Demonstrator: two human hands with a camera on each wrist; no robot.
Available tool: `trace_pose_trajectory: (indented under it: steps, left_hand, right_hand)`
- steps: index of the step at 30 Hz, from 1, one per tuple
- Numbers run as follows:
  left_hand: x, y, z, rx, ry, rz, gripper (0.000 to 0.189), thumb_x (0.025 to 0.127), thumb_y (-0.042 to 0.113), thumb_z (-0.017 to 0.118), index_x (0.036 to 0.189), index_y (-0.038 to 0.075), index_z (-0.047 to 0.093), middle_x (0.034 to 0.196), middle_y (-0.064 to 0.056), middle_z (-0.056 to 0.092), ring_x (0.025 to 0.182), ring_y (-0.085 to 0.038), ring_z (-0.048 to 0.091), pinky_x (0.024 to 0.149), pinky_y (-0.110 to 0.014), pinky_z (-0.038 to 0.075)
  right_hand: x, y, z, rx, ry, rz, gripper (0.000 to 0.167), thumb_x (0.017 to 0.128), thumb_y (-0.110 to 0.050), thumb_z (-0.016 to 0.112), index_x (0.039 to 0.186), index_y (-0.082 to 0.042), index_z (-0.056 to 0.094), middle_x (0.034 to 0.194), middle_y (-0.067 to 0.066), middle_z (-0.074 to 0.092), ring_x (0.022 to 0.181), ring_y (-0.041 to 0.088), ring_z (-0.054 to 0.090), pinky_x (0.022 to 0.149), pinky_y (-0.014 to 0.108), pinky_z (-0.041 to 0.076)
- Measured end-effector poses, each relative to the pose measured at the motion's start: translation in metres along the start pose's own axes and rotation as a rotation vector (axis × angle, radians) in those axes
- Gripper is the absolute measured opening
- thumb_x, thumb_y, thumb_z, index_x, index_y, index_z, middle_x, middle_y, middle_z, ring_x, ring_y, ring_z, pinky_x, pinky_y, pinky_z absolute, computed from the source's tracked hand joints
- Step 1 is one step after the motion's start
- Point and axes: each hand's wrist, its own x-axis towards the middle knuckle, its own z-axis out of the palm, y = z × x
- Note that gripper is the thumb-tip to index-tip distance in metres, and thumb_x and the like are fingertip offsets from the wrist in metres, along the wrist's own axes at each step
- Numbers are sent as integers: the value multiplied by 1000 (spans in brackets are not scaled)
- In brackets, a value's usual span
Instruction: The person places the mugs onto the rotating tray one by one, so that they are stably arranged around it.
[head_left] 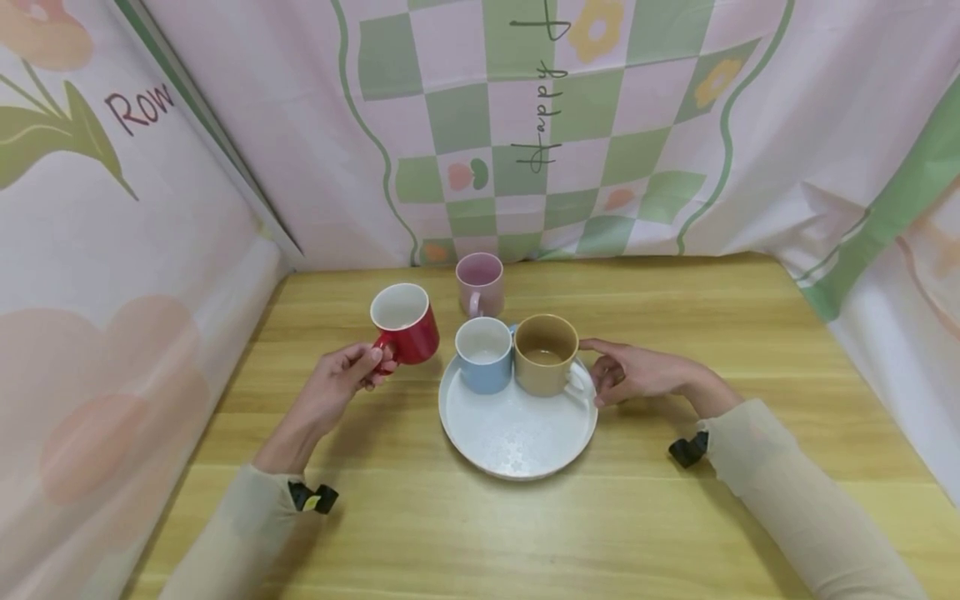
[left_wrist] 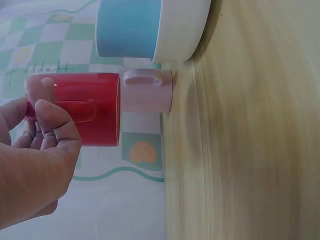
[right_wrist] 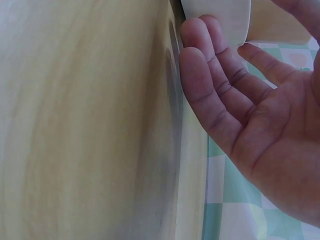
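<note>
My left hand (head_left: 337,379) pinches the handle of a red mug (head_left: 417,340) with a white inside, raised above the table left of the tray. In the left wrist view, thumb and fingers close round the red mug's handle (left_wrist: 80,111). A round white tray (head_left: 517,450) carries a light blue mug (head_left: 486,375) and a mustard-yellow mug (head_left: 542,379), side by side at its far part. My right hand (head_left: 637,372) is at the tray's right edge, fingers loosely bent. Its fingertips meet the tray's side (right_wrist: 225,12) in the right wrist view; the pressure cannot be told.
A pink mug (head_left: 486,292) stands on the wooden table (head_left: 465,533) behind the tray, its handle facing me. Patterned cloth (head_left: 517,125) hangs behind the table, and more cloth (head_left: 90,333) borders the left side.
</note>
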Motion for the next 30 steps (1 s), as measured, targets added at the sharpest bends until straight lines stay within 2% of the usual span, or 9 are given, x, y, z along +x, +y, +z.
trace_pose_trajectory:
  steps: [4,10,18,30]
  left_hand:
    - [-7,0,0,-1,-25,5,40,103,33,55,117,-4,62,108,-9,71,84,-12,61,80,-25,55]
    - [-17,-1,1,2,-66,30,40,103,32,56,117,-5,62,102,-1,71,85,-14,62,80,-25,55]
    - [-29,-1,6,-2,-120,79,35,104,27,54,112,-7,62,98,2,72,81,-11,62,76,-23,55]
    - [-42,3,15,16,-184,94,30,104,23,55,106,-5,64,95,0,73,79,-12,63,74,-25,58]
  right_hand:
    - [1,0,1,3,-2,0,94,86,-18,79,157,-7,18,107,15,66,92,23,68,77,30,60]
    - [2,0,2,0,-2,12,96,85,-19,80,158,-10,18,107,13,66,93,25,68,77,30,60]
    - [2,2,1,-10,1,11,95,85,-18,80,157,-9,19,106,14,66,92,24,67,76,30,60]
    - [2,4,1,7,0,-5,95,85,-17,79,157,-7,18,107,15,66,93,23,68,77,30,60]
